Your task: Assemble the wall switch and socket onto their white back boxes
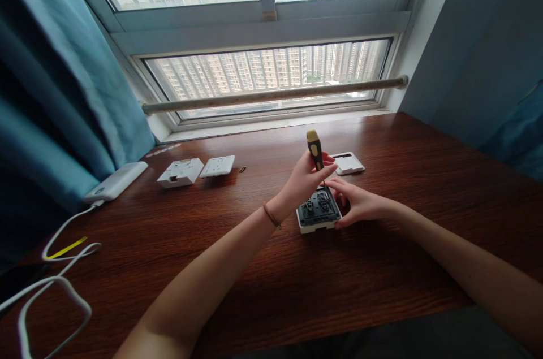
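My left hand is closed around a screwdriver with a yellow and black handle. The screwdriver stands nearly upright, its shaft pointing down at the far edge of an opened wall switch. This switch has a dark inner frame with exposed parts and sits in a white base box. My right hand grips the switch from its right side, thumb at the near corner and fingers at the far edge. The fingers partly hide the screwdriver's tip, so its exact contact cannot be made out.
Behind my hands lies a white cover frame. Farther left are a white box, a white socket panel and a small brass-coloured piece. A white power bank with a cable lies by the blue curtain.
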The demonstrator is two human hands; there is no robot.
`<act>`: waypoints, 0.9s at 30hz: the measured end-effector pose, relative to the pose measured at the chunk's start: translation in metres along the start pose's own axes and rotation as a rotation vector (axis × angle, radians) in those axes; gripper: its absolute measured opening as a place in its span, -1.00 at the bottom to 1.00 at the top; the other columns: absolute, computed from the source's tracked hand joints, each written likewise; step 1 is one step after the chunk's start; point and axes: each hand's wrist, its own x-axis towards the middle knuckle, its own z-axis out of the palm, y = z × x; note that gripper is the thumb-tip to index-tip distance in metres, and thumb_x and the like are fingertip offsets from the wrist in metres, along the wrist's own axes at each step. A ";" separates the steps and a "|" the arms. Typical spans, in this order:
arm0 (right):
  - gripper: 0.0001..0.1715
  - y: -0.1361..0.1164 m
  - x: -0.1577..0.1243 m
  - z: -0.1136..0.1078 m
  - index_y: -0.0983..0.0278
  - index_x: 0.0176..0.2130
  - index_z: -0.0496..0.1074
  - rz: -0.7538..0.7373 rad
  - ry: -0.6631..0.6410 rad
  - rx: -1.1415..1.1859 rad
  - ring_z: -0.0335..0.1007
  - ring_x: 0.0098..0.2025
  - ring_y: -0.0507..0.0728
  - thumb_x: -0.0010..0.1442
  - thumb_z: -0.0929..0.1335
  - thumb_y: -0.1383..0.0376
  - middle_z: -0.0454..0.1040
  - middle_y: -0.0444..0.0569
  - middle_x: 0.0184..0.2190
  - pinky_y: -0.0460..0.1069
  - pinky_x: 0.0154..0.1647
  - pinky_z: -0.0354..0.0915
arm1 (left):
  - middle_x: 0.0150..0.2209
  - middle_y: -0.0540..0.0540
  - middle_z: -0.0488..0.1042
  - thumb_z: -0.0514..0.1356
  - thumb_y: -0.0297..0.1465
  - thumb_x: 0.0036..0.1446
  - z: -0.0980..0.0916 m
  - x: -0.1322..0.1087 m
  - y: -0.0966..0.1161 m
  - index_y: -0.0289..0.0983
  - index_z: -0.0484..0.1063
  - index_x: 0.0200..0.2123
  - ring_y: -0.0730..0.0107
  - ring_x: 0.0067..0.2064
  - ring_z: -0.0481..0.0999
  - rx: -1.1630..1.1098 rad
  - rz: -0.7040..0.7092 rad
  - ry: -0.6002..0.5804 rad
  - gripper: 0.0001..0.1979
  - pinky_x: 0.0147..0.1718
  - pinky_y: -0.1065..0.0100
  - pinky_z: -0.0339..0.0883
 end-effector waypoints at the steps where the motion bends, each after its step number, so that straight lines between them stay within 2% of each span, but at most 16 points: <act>1: 0.06 0.000 0.000 0.000 0.17 0.18 0.05 0.003 -0.001 -0.002 0.24 -0.21 0.08 -0.21 0.52 0.15 0.12 0.01 -0.04 -0.03 -0.29 0.33 | -0.25 -0.14 0.45 0.24 -0.47 -0.02 -0.002 0.001 0.001 -0.34 0.30 -0.25 0.38 -0.20 0.45 -0.062 -0.026 -0.024 -0.76 -0.16 0.29 0.32; 5: 0.04 -0.003 0.000 -0.001 0.16 0.17 0.06 0.013 -0.016 -0.007 0.24 -0.21 0.07 -0.21 0.52 0.16 0.13 -0.03 -0.10 -0.05 -0.29 0.33 | -0.23 -0.15 0.49 0.23 -0.56 -0.05 -0.011 0.002 0.010 -0.35 0.33 -0.23 0.36 -0.15 0.48 -0.178 -0.059 -0.122 -0.74 -0.08 0.23 0.31; 12: 0.04 -0.007 -0.001 -0.001 0.18 0.17 0.07 0.025 -0.004 0.005 0.25 -0.22 0.06 -0.22 0.52 0.18 0.12 0.00 -0.03 -0.03 -0.25 0.33 | -0.31 -0.13 0.51 0.28 -0.50 -0.09 -0.019 0.002 0.026 -0.35 0.34 -0.31 0.35 -0.25 0.52 -0.056 -0.033 -0.224 -0.77 -0.21 0.26 0.40; 15: 0.04 -0.006 -0.001 -0.001 0.18 0.16 0.07 0.020 -0.007 -0.002 0.26 -0.22 0.06 -0.23 0.52 0.18 0.08 0.03 0.03 -0.03 -0.25 0.34 | -0.38 -0.05 0.47 0.32 -0.46 -0.14 -0.017 0.001 0.018 -0.33 0.32 -0.36 0.40 -0.33 0.50 0.076 0.054 -0.166 -0.74 -0.30 0.33 0.40; 19: -0.04 -0.003 -0.001 -0.001 0.20 0.11 0.14 0.030 -0.007 -0.017 0.25 -0.27 0.06 -0.22 0.52 0.16 0.12 0.03 0.01 -0.03 -0.32 0.35 | -0.45 0.02 0.38 0.38 -0.35 -0.22 -0.007 -0.004 0.006 -0.31 0.35 -0.37 0.48 -0.42 0.38 0.371 0.222 0.044 -0.67 -0.38 0.40 0.32; 21: -0.06 -0.002 -0.001 -0.001 0.20 0.12 0.14 0.033 -0.007 -0.015 0.24 -0.29 0.06 -0.20 0.51 0.15 0.16 0.02 -0.03 -0.03 -0.34 0.35 | -0.43 -0.01 0.38 0.37 -0.31 -0.20 -0.001 -0.008 0.004 -0.30 0.37 -0.41 0.47 -0.40 0.35 0.447 0.283 0.098 -0.70 -0.40 0.41 0.28; 24: -0.01 -0.002 0.000 -0.001 0.20 0.16 0.09 0.023 -0.005 -0.016 0.24 -0.28 0.07 -0.18 0.51 0.14 0.17 0.02 -0.05 -0.02 -0.32 0.35 | -0.36 -0.04 0.40 0.33 -0.29 -0.13 0.007 -0.011 0.005 -0.29 0.39 -0.40 0.42 -0.33 0.38 0.397 0.287 0.098 -0.75 -0.35 0.40 0.28; 27: 0.02 -0.001 0.000 0.000 0.21 0.16 0.09 0.006 0.000 -0.029 0.22 -0.25 0.08 -0.20 0.52 0.14 0.14 0.02 -0.04 -0.01 -0.28 0.35 | -0.39 -0.04 0.42 0.25 -0.30 -0.01 0.008 -0.008 0.003 -0.30 0.32 -0.25 0.43 -0.34 0.42 0.165 0.159 0.009 -0.72 -0.33 0.38 0.30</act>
